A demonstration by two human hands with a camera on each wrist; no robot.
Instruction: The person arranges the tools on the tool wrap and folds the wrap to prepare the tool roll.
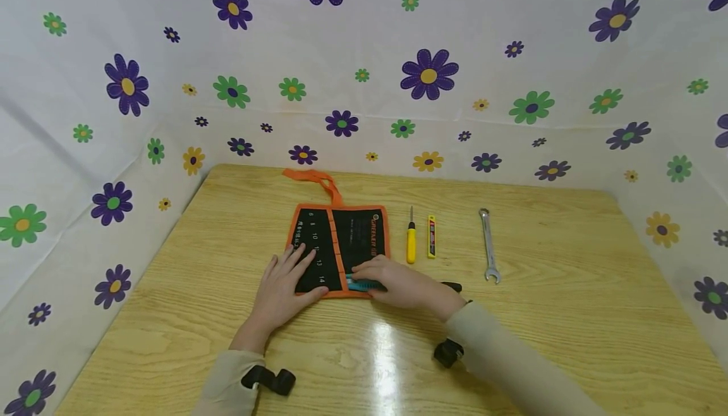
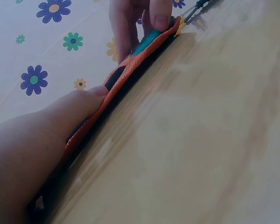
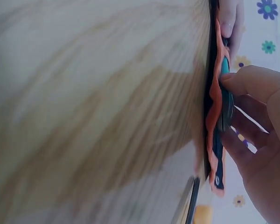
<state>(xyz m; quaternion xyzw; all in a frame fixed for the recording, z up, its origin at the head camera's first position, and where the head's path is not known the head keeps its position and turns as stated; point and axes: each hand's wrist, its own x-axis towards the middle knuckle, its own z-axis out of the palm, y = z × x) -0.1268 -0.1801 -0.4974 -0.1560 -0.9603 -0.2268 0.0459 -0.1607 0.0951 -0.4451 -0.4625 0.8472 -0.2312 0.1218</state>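
A black tool pouch (image 1: 358, 232) with orange edging lies unfolded on the table, its left panel printed with numbers. My left hand (image 1: 284, 280) rests on that panel with its fingers spread, and the thumb (image 2: 91, 98) lies near the pouch's front edge. At the pouch's lower right, my right hand (image 1: 395, 281) pinches a teal-and-dark utility knife (image 1: 359, 286) between thumb and fingers. The left end of the knife is at the orange divider strip, seemingly in its slot. In the right wrist view the knife (image 3: 227, 100) lies along the orange edge, partly covered by fingers.
Right of the pouch lie a yellow screwdriver (image 1: 411, 239), a narrow yellow-and-red pack (image 1: 431, 237) and a combination wrench (image 1: 489, 245). A black handle end (image 1: 452, 286) shows beside my right wrist, the rest hidden. An orange strap (image 1: 324, 179) trails behind the pouch.
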